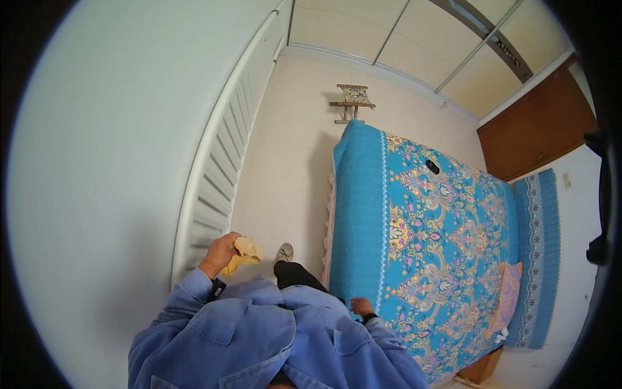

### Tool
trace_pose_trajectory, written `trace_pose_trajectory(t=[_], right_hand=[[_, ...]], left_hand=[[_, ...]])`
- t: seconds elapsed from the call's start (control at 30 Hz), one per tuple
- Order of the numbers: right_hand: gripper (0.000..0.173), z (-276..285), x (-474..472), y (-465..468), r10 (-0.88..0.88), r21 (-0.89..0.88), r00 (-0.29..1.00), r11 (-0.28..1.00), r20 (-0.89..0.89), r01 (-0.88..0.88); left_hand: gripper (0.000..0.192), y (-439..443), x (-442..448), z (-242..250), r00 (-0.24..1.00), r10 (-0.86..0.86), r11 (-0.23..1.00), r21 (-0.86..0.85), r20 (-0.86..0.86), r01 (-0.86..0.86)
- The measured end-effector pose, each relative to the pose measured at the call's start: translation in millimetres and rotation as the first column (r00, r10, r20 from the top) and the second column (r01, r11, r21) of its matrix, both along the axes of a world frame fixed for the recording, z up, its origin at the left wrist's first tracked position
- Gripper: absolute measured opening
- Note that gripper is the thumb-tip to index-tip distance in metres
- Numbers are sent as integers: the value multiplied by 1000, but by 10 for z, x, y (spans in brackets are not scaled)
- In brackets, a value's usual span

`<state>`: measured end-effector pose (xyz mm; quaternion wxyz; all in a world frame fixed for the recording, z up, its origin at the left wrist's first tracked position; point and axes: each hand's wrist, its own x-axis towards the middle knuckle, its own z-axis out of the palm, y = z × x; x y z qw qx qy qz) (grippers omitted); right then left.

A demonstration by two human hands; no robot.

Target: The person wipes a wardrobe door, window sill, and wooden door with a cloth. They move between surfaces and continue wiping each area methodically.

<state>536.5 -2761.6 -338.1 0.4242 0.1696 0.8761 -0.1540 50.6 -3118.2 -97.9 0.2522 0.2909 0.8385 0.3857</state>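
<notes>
A crumpled yellow cloth (243, 255) is gripped in my left hand (222, 253) and hangs from the fingers, its upper part paler. That hand is beside the lower end of a white radiator (216, 182) on the left wall. My right hand (361, 306) hangs low by the near side of the bed, over the blue edge of the patterned bedspread (437, 233). Nothing shows in it, but its fingers are too small and partly turned away to tell their pose. Whether it touches the bedspread is unclear.
Pale floor (277, 170) runs between radiator and bed. A small folding stool (354, 103) stands past the bed's corner, before sliding wardrobe doors (379, 34). A black object (432, 167) lies on the bedspread. A pink pillow (505, 296) rests by the blue-covered headboard (537, 257).
</notes>
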Motion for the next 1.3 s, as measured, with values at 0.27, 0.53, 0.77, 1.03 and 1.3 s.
trace_pose_trajectory(t=[0.27,0.53,0.77,1.03,1.3], right_hand=[[21,112,-2081,1318,-796,-449,544,601,-264,661],[35,-8,-3101,2185,-624,-198,735,782,-267,592],[21,-65,-3607,2423,-447,-144,817,894,-365,425],[21,297,-4619,2921,-780,-362,585,623,-222,693],[16,18,-5729,4665,-409,45,858,895,-311,443]], left_hand=[[32,1265,-1505,225,999,-21,1000,-2,-42,21],[33,2566,-3185,102,998,-48,988,146,51,40],[28,3863,-4723,213,981,-193,979,69,-30,194],[38,5405,-5611,201,910,-410,898,150,-52,413],[47,6558,-6147,318,859,-508,860,31,-62,510]])
